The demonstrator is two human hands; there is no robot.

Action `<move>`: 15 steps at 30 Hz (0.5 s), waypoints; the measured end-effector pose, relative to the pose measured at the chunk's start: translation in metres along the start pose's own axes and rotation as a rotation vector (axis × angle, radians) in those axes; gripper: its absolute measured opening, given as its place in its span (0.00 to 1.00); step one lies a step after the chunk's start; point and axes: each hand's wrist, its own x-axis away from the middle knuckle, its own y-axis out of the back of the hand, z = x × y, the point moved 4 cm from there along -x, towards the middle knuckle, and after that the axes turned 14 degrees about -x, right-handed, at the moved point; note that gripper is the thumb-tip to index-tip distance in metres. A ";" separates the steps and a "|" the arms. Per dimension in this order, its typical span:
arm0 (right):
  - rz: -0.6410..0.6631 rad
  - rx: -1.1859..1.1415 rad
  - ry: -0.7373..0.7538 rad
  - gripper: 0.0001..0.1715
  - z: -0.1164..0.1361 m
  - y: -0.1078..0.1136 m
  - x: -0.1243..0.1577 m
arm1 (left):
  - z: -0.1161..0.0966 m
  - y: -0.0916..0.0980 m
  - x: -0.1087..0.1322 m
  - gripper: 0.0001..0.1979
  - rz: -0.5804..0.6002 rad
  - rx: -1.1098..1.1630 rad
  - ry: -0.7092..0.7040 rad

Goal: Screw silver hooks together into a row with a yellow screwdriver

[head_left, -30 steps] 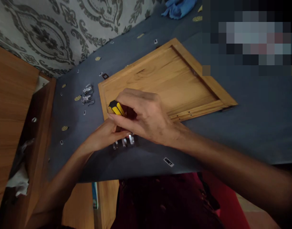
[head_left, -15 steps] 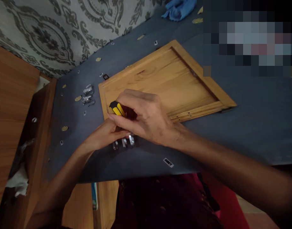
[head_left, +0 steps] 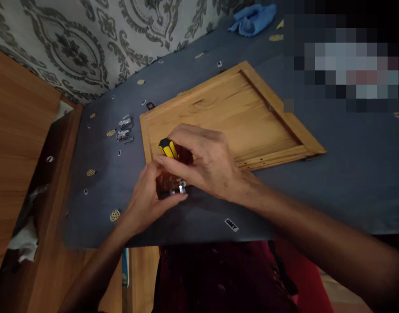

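My right hand (head_left: 206,161) is wrapped round the yellow-and-black handle of a screwdriver (head_left: 168,148), held upright over the near left corner of a wooden cabinet door (head_left: 215,113); the screwdriver's tip is hidden. Beneath it a metal hinge (head_left: 177,186) shows in part at the door's near edge. My left hand (head_left: 147,195) is curved about this hinge, its thumb along the near side and its other fingers partly hidden behind my right hand. Two more metal hinges (head_left: 124,129) lie left of the door.
The door lies on a dark blue patterned cloth (head_left: 284,204). A blue rag (head_left: 253,19) is at the back by the patterned wall (head_left: 134,34). Wooden furniture (head_left: 20,130) stands at the left. A small dark ring-shaped piece (head_left: 150,105) sits by the door's far left corner.
My left thumb has moved down and away from the fingers, now lying across the hinge's near ends. My right hand keeps its hold on the screwdriver. The view has shifted slightly.
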 end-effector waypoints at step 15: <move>0.010 0.026 -0.023 0.17 0.001 0.000 -0.001 | -0.003 -0.022 0.019 0.34 -0.150 -0.206 -0.116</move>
